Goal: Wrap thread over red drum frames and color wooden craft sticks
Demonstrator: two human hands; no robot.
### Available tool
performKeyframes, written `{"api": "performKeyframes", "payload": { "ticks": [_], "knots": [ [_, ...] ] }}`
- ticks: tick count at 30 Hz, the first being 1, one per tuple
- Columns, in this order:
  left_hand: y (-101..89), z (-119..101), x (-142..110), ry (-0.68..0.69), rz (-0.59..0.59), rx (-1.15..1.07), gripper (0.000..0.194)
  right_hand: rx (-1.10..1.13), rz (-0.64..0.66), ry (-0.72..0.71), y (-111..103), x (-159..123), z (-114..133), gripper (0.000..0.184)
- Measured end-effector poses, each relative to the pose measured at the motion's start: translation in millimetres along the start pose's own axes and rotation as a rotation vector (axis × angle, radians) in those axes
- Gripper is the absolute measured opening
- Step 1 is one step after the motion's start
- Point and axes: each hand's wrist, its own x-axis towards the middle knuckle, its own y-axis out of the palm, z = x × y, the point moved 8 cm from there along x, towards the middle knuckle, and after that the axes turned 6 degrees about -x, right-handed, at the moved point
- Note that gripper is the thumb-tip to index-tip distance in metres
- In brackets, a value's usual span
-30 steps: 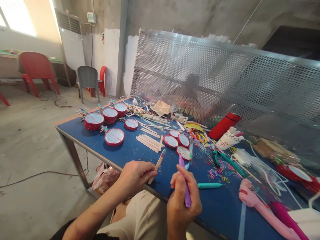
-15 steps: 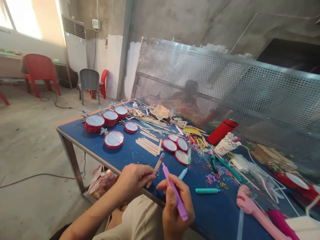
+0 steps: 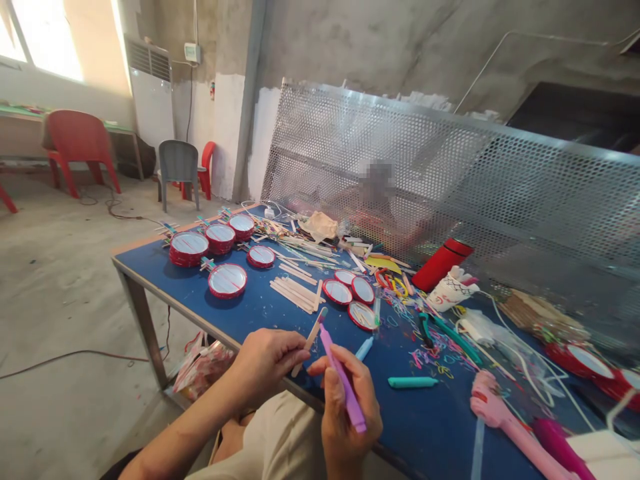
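Note:
My left hand (image 3: 265, 363) pinches a flat wooden craft stick (image 3: 311, 337) that points up and to the right, over the near edge of the blue table (image 3: 165, 270). My right hand (image 3: 345, 413) grips a purple marker (image 3: 343, 380). The marker's tip touches the upper part of the stick. A light blue marker cap (image 3: 365, 347) lies on the table just beyond my hands, and a teal marker (image 3: 413, 382) lies to the right of it.
Red-rimmed round discs (image 3: 227, 279) and a bundle of plain sticks (image 3: 295, 293) lie farther back. Coloured rubber bands (image 3: 435, 343), a red flask (image 3: 440, 263), a paper cup (image 3: 453, 290) and pink tools (image 3: 505, 420) crowd the right. A person sits behind a perforated metal screen (image 3: 450, 180).
My right hand tilted the purple marker from upright to slanted and brought its tip to the stick. My view shifted slightly up and right.

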Motion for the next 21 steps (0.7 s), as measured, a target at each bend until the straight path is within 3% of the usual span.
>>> {"api": "performKeyframes", "payload": {
  "ticks": [4, 14, 21],
  "knots": [
    [-0.3, -0.1, -0.1, -0.003, 0.001, -0.005, 0.027, 0.042, -0.049, 0.081, -4.7, -1.2, -4.3, 0.019],
    [-0.1, -2.1, -0.7, 0.003, 0.014, 0.004, 0.028, 0.084, 0.029, 0.003, 2.4, 1.8, 0.0, 0.021],
    [-0.3, 0.0, -0.9, 0.013, -0.015, 0.001, 0.025, 0.131, -0.011, 0.105, 1.1, -0.2, -4.3, 0.020]
  ]
}}
